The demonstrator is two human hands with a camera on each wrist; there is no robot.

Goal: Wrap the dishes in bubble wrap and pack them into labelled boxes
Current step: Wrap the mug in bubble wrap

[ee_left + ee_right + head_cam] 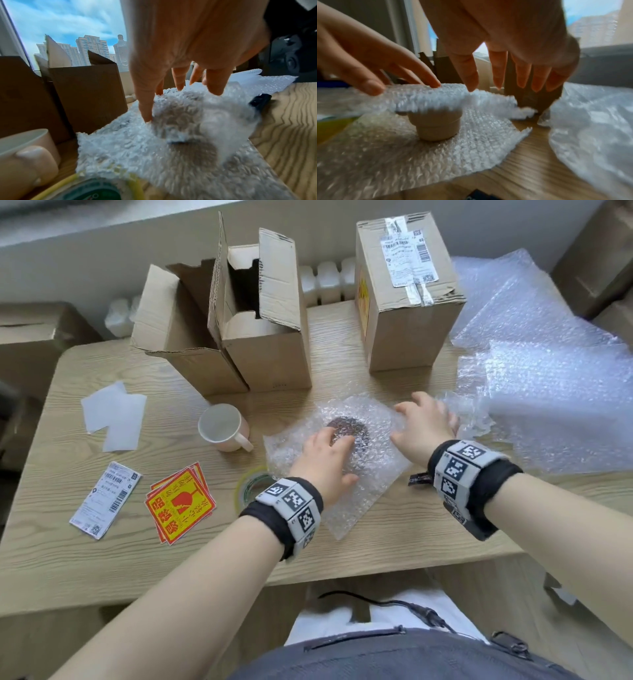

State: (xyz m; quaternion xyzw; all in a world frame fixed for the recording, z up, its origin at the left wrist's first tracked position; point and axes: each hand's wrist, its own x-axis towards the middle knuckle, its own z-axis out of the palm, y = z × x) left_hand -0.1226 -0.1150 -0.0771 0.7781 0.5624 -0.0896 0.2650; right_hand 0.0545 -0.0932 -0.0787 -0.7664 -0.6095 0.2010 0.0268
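The left hand (325, 458) lies with straight fingers (145, 108) on a sheet of bubble wrap (373, 467), pressing the folded-over part down on top of a small cup (435, 128). The cup stands on the same sheet, in the middle of the table (102, 559), and is half hidden under the fold. The right hand (426, 422) is just beside it with fingers (498, 71) spread and loose. It holds nothing; its fingertips are at the edge of the fold.

A pink mug (224, 428) stands near the left of the sheet. A roll of tape (253, 484) lies by the left wrist, partly under the sheet's corner. Further left lie red and yellow stickers (180, 505), a printed label (106, 499) and white paper slips (114, 416).

Behind the sheet stand two open boxes (239, 337) and a shut box (407, 292) with a label on top. A big heap of bubble wrap (548, 371) covers the right end of the table, close to the right hand.
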